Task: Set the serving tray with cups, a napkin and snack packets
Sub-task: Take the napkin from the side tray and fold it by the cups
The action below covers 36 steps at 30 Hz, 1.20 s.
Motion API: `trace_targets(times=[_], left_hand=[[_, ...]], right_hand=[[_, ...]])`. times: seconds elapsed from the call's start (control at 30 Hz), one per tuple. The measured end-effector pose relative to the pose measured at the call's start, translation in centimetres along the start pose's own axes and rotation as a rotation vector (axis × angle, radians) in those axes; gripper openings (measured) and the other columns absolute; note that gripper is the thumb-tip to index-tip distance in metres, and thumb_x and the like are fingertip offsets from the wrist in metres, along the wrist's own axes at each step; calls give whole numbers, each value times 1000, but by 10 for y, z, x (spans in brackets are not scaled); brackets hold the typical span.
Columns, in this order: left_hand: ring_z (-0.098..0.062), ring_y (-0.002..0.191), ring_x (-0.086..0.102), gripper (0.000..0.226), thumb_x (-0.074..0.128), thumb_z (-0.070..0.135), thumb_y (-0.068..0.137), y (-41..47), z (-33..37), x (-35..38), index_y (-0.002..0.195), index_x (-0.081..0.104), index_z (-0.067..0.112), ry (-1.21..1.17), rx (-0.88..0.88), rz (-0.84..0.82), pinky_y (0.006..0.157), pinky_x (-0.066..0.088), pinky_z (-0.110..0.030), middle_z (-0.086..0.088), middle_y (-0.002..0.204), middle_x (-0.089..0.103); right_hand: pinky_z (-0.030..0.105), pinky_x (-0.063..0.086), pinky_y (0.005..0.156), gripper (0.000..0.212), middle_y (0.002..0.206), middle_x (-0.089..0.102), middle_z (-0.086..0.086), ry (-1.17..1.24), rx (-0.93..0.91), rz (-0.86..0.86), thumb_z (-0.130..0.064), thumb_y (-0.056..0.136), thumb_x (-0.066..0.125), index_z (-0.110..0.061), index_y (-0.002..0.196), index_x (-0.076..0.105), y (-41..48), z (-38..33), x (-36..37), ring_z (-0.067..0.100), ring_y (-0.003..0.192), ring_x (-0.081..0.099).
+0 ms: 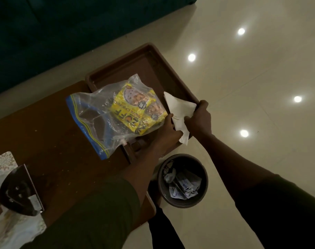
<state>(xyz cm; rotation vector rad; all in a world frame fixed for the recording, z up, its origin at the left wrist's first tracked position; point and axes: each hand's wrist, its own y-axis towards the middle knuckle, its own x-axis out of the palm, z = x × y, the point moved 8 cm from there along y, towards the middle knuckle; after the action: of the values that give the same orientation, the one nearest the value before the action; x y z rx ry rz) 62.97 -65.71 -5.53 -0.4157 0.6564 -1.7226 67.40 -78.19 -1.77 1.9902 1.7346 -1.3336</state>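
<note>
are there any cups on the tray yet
No, the brown tray holds only the zip bag of snack packets and the white napkin.

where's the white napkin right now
In the head view, the white napkin is right of centre, held between both hands: left hand, right hand. It is over the near right corner of the brown tray, beside the clear snack bag.

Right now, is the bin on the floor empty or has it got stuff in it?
Not empty. The bin holds crumpled paper and wrappers at its bottom.
</note>
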Motion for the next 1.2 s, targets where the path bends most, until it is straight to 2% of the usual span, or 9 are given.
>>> trace_targets(times=[0.1, 0.17, 0.33, 0.5, 0.6, 0.8, 1.0, 1.1, 1.2], left_hand=[[0, 91, 58, 52, 50, 15, 92, -7, 9, -12, 140, 36, 27, 64, 73, 133, 70, 48, -12, 4, 111, 62], [7, 77, 52, 38, 50, 19, 93, -15, 21, -27, 130, 47, 29, 91, 139, 301, 57, 39, -8, 13, 91, 61], [-19, 101, 64, 34, 58, 29, 93, -30, 32, -59, 125, 54, 17, -301, 105, 485, 83, 56, -34, 0, 113, 64], [-20, 97, 65, 40, 60, 48, 89, -38, 40, -88, 116, 64, 19, -918, -48, 252, 81, 54, -35, -3, 103, 70], [-23, 82, 73, 20, 59, 32, 91, -50, 52, -111, 95, 73, 18, -1134, 28, 103, 73, 60, -38, -7, 92, 76], [-27, 113, 62, 15, 50, 8, 95, -79, 32, -168, 98, 59, 19, -1231, 137, 113, 95, 51, -42, -7, 114, 68], [-26, 119, 61, 32, 50, 4, 95, -111, 1, -230, 124, 55, 17, -1277, 175, 230, 93, 53, -43, -9, 124, 66], [-26, 122, 59, 19, 50, 3, 95, -132, -16, -266, 102, 61, 17, -1321, 245, 275, 104, 47, -45, -6, 109, 70], [-24, 108, 68, 9, 58, 13, 94, -149, -31, -287, 86, 61, 16, -1328, 248, 296, 90, 56, -44, -2, 86, 69]], right_hand=[[45, 58, 80, 57, 106, 61, 9, 67, 13, 30, -9, 77, 61, -10, 127, 36, -3, 1, -7, 30, 98, 62], [41, 58, 76, 51, 99, 57, 1, 128, 18, 66, -15, 75, 62, -11, 123, 44, -7, -1, -14, 24, 89, 61], [37, 58, 74, 19, 85, 68, -1, 391, 36, 84, -24, 76, 58, -18, 94, 64, -20, -21, -25, 22, 84, 67], [27, 55, 72, 24, 89, 74, -9, 761, 22, -130, -8, 78, 52, -18, 94, 67, -49, -63, 3, 14, 87, 66], [29, 56, 69, 25, 105, 69, 1, 762, 50, -354, -21, 78, 59, -22, 102, 63, -78, -88, 45, 19, 96, 65], [45, 59, 85, 42, 112, 71, 5, 757, 10, -479, -33, 82, 73, -21, 120, 61, -121, -127, 94, 25, 100, 70], [29, 57, 64, 43, 104, 72, 11, 657, -66, -671, -15, 83, 73, -10, 123, 60, -170, -152, 139, 19, 79, 72], [26, 53, 56, 39, 102, 71, 15, 646, -34, -735, -11, 83, 71, -9, 121, 59, -191, -163, 160, 17, 69, 69], [27, 55, 59, 46, 101, 71, 7, 676, -5, -833, -14, 80, 75, -17, 123, 57, -218, -176, 186, 15, 75, 70]])
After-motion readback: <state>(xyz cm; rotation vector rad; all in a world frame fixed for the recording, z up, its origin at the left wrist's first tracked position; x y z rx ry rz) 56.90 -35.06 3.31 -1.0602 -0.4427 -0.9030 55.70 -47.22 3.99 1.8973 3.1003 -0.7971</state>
